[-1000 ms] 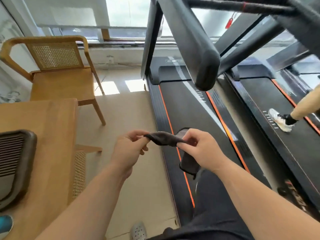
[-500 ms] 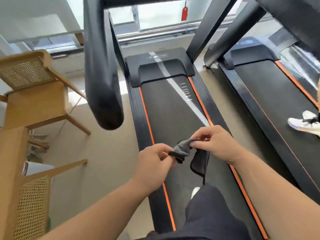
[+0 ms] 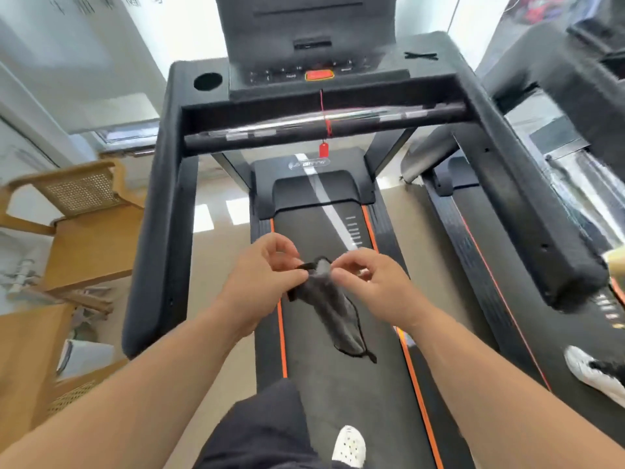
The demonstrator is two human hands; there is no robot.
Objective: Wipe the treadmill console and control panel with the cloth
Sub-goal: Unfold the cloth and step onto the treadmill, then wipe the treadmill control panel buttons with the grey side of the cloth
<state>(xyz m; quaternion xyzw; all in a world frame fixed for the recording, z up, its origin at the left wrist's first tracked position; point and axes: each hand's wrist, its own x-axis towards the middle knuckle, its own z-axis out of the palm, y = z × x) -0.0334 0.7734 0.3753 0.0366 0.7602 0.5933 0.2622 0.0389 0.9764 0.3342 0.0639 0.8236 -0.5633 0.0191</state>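
Wiping has not begun, and the step in hand looks like readying the cloth. In the centre of the frame the left hand [image 3: 267, 275] and right hand [image 3: 368, 279] each pinch the top edge of the dark cloth [image 3: 331, 309] between thumb and fingertips, with the other fingers loosely curled. The rest of the cloth hangs down over the belt [image 3: 355, 394].

The cloth is well apart from the console [image 3: 304, 28] at top centre and from the control panel [image 3: 287, 76] just below it, with the handlebar [image 3: 321, 125] between. The next move likely calls for gathering the cloth into one hand and raising it over the handlebar to the panel, with care around the orange button [image 3: 319, 75] and the red safety clip [image 3: 323, 150].

The console's top is cut off by the frame. The panel markings are too blurred to read, and whether the cloth is damp cannot be told. At lower right, a shoe [image 3: 593, 370] on the neighbouring treadmill is partly cut off.
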